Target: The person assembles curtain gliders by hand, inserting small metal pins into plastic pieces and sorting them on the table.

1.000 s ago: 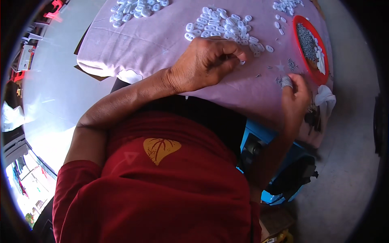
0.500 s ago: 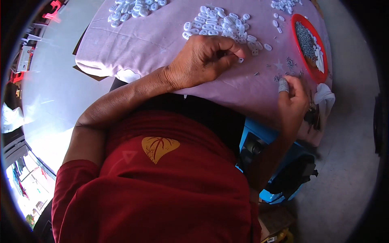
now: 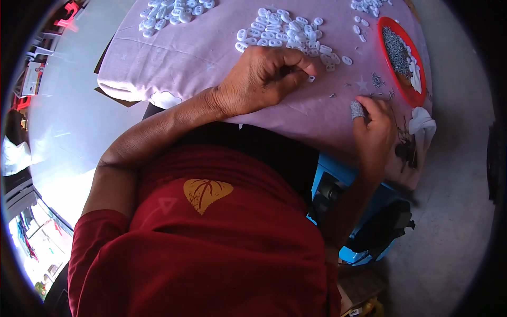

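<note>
Over the near middle of the pink cloth, my left hand (image 3: 266, 75) pinches a small white plastic piece (image 3: 311, 79) between thumb and index finger. My right hand (image 3: 375, 127) hovers at the cloth's right part, thumb and fingertips drawn together; what they hold, if anything, is too small to make out. Grey tape (image 3: 357, 109) wraps one of its digits. Just beyond it lie loose small metal screws (image 3: 376, 81). A heap of white oval pieces with holes (image 3: 277, 29) sits past my left hand.
At the right edge, a red bowl (image 3: 382, 54) holds many screws and some white pieces. Further heaps of white pieces lie at the far left (image 3: 177, 10) and far right (image 3: 368, 6). A white cloth (image 3: 422, 122) hangs beside dark tools (image 3: 405, 150). A blue box (image 3: 323, 170) stands below the table edge.
My right hand has moved left, away from the loose screws, its fingers still drawn together. My left hand stays in place with the white piece.
</note>
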The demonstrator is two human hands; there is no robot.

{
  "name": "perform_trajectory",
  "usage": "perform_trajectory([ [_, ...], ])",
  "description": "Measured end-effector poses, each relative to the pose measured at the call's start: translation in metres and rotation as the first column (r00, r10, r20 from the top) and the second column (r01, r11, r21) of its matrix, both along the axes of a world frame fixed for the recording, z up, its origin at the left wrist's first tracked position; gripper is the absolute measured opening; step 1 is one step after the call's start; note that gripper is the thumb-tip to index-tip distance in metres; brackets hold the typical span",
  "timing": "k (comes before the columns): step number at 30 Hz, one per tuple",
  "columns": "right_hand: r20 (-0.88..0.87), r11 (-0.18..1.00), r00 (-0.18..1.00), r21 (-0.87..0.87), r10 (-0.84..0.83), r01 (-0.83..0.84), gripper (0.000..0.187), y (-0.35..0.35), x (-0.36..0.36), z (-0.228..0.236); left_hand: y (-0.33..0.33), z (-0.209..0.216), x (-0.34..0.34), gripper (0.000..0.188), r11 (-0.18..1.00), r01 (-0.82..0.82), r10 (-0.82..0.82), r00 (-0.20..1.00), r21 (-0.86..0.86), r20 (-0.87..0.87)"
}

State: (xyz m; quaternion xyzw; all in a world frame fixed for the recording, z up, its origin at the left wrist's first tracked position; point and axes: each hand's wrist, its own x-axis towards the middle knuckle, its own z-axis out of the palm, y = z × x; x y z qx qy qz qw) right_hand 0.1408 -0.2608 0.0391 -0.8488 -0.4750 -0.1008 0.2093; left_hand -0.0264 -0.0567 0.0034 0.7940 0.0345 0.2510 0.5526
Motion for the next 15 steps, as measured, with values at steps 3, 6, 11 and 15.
perform_trajectory([
  [3,0.035,0.991,0.999,-0.133,-0.015,0.019,0.029,0.004,0.0,0.004,-0.001,0.0,-0.001,0.016,0.999,-0.01,0.011,1.0,0.04,-0.024],
  [6,0.092,0.997,0.994,-0.065,0.054,-0.048,0.031,0.014,0.008,0.001,0.0,-0.001,0.0,0.015,1.0,-0.001,0.001,1.0,0.0,-0.008],
  [11,0.115,0.981,0.981,-0.131,0.157,-0.142,0.021,0.027,0.017,-0.004,0.0,-0.002,0.002,0.015,0.999,-0.005,0.005,1.0,0.033,-0.017],
  [15,0.153,0.982,0.982,-0.17,0.113,-0.086,0.02,0.021,0.013,-0.007,0.001,-0.001,0.0,0.015,0.999,-0.019,0.019,1.0,0.037,-0.009],
])
